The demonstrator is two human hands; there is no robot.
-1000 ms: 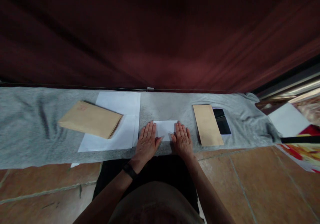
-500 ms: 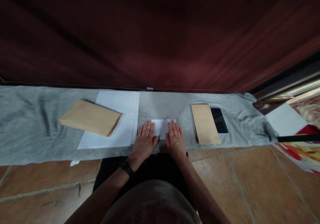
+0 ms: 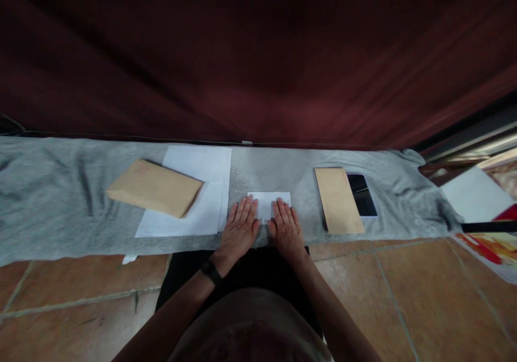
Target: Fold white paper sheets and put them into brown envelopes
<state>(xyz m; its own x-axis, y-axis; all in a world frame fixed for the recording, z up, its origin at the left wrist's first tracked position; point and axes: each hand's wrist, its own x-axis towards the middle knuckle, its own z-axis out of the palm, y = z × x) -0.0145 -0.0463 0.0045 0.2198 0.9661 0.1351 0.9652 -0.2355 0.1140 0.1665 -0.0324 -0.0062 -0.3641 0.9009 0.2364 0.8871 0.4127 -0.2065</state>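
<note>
A small white folded sheet of paper (image 3: 265, 207) lies in front of me on the grey cloth. My left hand (image 3: 240, 226) rests flat over its left side, fingers stretched out and pointing away from me. Across its right side lies my right hand (image 3: 286, 227), also flat with fingers extended. Both hands press on top of the paper and partly hide it; neither grasps anything. To the left, larger white sheets (image 3: 202, 160) lie under a stack of brown envelopes (image 3: 155, 187). A single brown envelope (image 3: 338, 200) sits to the right of my right hand.
A dark-screened phone (image 3: 363, 196) lies partly under the right envelope. The grey cloth (image 3: 278, 162) covers a narrow ledge, with a dark red curtain (image 3: 258, 92) behind it. Tiled floor (image 3: 355, 276) shows below. A white sheet and colourful printed packaging (image 3: 493, 251) are at far right.
The whole view has shifted slightly, so things appear a little further right. My hands stay flat on the paper, with the fingertips slightly lower on it, showing more of its far edge.
</note>
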